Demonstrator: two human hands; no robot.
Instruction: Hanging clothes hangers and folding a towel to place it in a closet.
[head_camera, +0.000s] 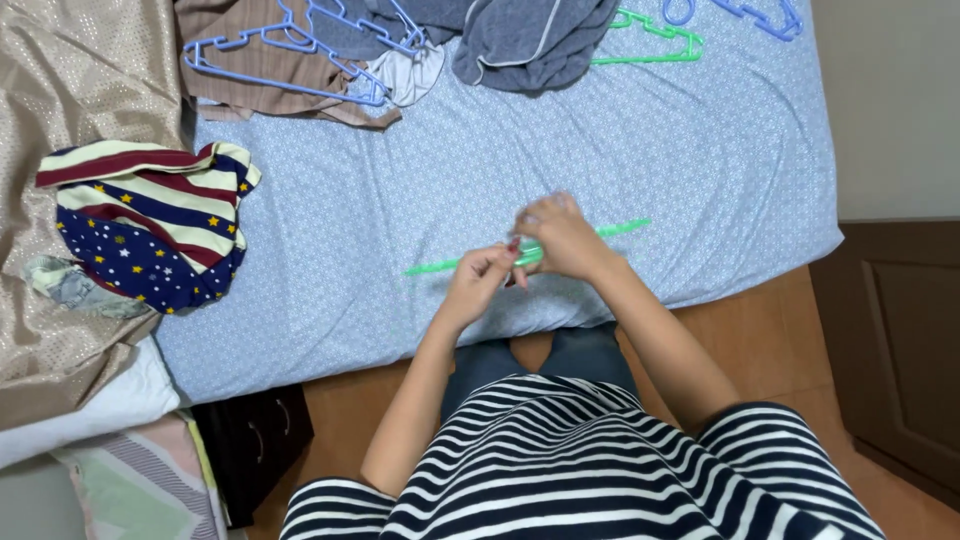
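Note:
Both my hands meet over the front of a bed with a pale blue patterned sheet (600, 140). My left hand (478, 282) and my right hand (560, 235) are both closed on the middle of a green plastic hanger (625, 227). Its two arms stick out left and right of my hands, just above the sheet. The hanger's hook is hidden inside my fingers.
A folded cloth with stripes and stars (150, 225) lies at the left. At the bed's far end are blue hangers (290, 50), a brown striped garment (250, 75), a grey towel (530, 40) and another green hanger (655, 45). A beige cover (60, 120) lies left; a dark cabinet (900, 350) stands right.

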